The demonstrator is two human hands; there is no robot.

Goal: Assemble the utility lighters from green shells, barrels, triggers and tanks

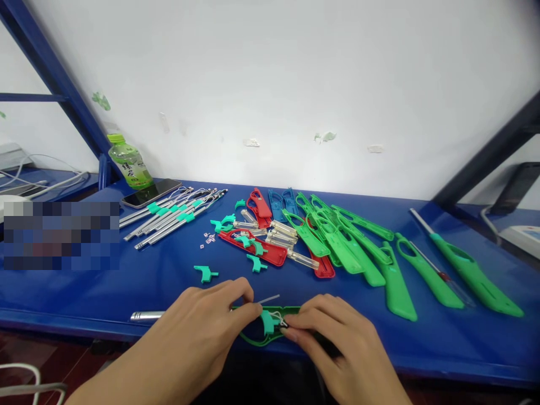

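Observation:
At the table's front edge lies a green lighter shell half [291,310], its inside facing up. A teal trigger [267,323] sits in it, with thin white wires [276,316] curling beside it. My left hand [217,315] is closed over the shell's left end, thumb and forefinger pinched on a thin clear tube [270,298] that sticks out to the right. From under this hand a silver metal rod [145,316] points left. My right hand [337,332] is closed too, its fingertips pinching a small dark piece by the wires, mostly hidden.
Behind my hands lie loose teal triggers [205,274], clear fuel tanks [281,233], red shells [276,254], blue shells [282,203] and green shells [337,239]. Silver rods with wires [169,222] lie left, near a phone [152,193] and bottle [131,163]. A green lighter [476,275] lies right.

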